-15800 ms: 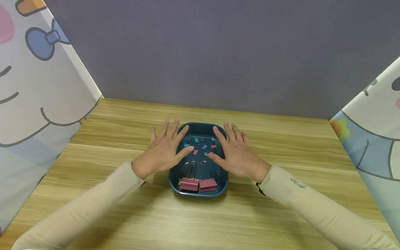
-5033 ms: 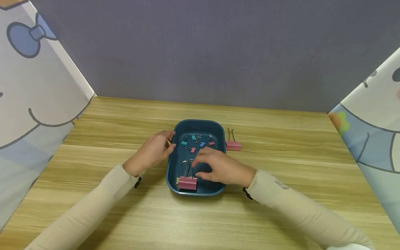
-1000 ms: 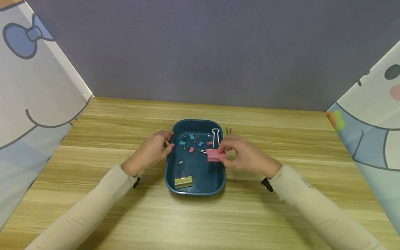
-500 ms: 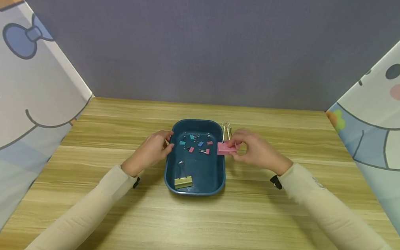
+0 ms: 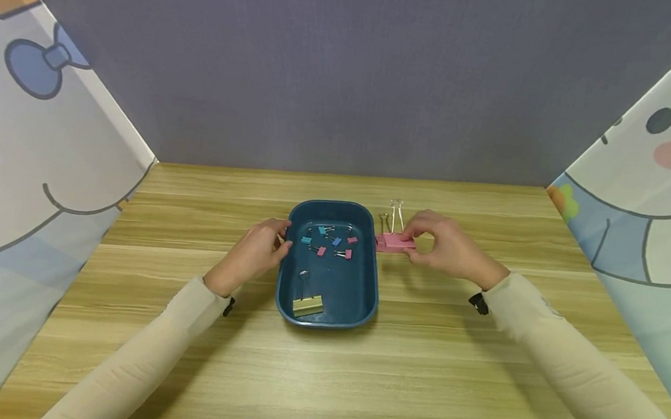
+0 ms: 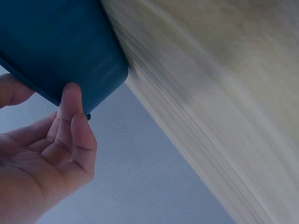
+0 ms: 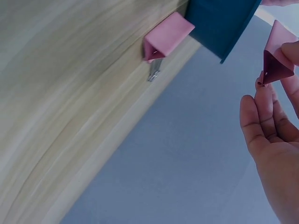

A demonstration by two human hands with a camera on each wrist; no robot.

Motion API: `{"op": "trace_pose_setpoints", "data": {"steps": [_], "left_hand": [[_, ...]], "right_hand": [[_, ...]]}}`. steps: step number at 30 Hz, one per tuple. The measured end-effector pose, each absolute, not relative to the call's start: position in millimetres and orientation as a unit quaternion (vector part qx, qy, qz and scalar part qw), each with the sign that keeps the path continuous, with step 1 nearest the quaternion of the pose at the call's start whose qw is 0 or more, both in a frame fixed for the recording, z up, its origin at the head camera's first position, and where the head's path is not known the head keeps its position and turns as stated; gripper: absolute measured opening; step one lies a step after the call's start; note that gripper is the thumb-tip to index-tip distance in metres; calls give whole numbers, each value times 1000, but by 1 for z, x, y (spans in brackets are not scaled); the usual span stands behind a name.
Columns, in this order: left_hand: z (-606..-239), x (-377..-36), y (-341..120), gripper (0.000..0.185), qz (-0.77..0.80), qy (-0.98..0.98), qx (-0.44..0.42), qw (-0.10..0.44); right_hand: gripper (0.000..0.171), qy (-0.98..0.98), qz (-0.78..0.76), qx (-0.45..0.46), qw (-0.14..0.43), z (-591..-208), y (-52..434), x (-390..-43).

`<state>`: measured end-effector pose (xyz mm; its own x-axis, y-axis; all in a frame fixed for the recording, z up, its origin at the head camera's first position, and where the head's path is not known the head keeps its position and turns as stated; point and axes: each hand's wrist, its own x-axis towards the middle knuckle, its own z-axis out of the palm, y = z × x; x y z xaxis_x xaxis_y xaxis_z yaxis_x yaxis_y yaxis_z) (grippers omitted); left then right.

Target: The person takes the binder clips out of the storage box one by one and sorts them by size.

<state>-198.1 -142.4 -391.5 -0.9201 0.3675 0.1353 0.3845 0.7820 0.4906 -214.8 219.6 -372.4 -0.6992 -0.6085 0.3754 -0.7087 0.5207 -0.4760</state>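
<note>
On a wooden counter (image 5: pixel 320 381) (grey wall behind), the right hand (image 5: pixel 448 249) pinches a pink binder clip (image 5: pixel 400 242) right of the blue tray (image 5: pixel 326 315); left hand (image 5: pixel 253 255) fingers curl against that tray's left rim.

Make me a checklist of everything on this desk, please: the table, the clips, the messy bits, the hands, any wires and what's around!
Surface: wooden table, bare grain.
Job's things: blue tray; pink clip held beside another pink clip lying on the table right of the tray.
Clutter: gold clip and small coloured clips in the tray.
Hands: left hand holds the tray's left rim; right hand pinches the pink clip.
Cables: nothing seen.
Surroundings: grey back wall, cartoon curtains on both sides.
</note>
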Motion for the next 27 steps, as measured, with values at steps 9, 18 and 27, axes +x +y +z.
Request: {"op": "trace_pose_setpoints", "data": {"steps": [9,18,27], "left_hand": [[-391,-198,-143,41,-269,-942,-199,18],[-392,-197,-142,41,-270,-943,-195,16],[-393,-198,-142,42,-272,-943,-192,19]], "right_hand": [[25,-876,319,354,76,-377,234,-221],[25,-896,316,310,46,-388,246,-228],[23,-903,326,278,19,-400,256,-233]]}}
